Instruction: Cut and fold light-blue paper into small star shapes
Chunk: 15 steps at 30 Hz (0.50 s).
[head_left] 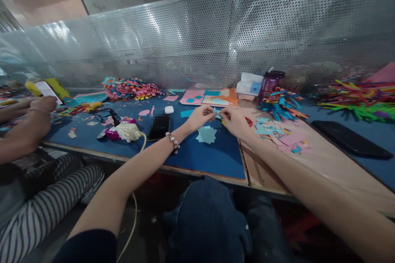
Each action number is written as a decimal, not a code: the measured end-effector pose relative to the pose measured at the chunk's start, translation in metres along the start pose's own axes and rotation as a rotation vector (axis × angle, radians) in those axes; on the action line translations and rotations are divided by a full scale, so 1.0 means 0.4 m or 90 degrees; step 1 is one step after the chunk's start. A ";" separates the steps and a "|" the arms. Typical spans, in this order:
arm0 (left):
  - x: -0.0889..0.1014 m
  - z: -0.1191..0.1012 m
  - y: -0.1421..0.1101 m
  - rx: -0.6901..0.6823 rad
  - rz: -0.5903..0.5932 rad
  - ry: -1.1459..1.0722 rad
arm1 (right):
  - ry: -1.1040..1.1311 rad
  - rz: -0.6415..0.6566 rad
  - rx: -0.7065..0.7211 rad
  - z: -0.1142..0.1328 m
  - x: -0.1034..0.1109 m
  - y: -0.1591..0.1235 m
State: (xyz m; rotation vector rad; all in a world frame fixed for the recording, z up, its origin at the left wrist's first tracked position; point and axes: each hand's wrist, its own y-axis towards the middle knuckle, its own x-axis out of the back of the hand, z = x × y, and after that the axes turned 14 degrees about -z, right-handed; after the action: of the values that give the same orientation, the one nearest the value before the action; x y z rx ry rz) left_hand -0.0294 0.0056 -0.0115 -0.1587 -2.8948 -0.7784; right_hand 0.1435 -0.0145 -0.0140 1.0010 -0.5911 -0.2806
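Observation:
Between my two hands is a small light-blue paper piece [216, 111], its exact shape partly hidden by the fingers. My left hand [201, 116], with a beaded bracelet on the wrist, pinches its left side. From the right, my right hand [232, 118] pinches it with thumb and forefinger. Just below my hands, a pale blue star-shaped paper [206, 134] lies flat on the blue table top [197, 160]. A strip of brighter blue paper [186, 113] rests left of my left hand. Scissors with red and yellow handles [248, 121] are partly covered by my right hand.
Paper scraps [288, 136] and a bundle of paper strips [282, 104] lie right. Coloured sheets [189, 97] lie behind my hands. A dark phone [159, 126], white earbud case [169, 109] and corded power strip [125, 130] stand left. A co-worker's hand [46, 104] holds a phone.

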 end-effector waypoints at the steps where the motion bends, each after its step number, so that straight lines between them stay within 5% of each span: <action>1: 0.001 0.002 0.000 0.005 -0.002 -0.004 | 0.002 0.004 0.000 -0.002 -0.002 0.000; 15: 0.008 -0.015 -0.008 0.057 -0.008 -0.044 | 0.018 0.026 -0.018 0.008 0.002 0.005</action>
State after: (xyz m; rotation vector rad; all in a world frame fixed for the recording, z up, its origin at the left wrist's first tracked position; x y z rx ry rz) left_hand -0.0325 0.0001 -0.0073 -0.1614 -2.9916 -0.6572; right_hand 0.1422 -0.0162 -0.0107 0.9628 -0.5794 -0.2374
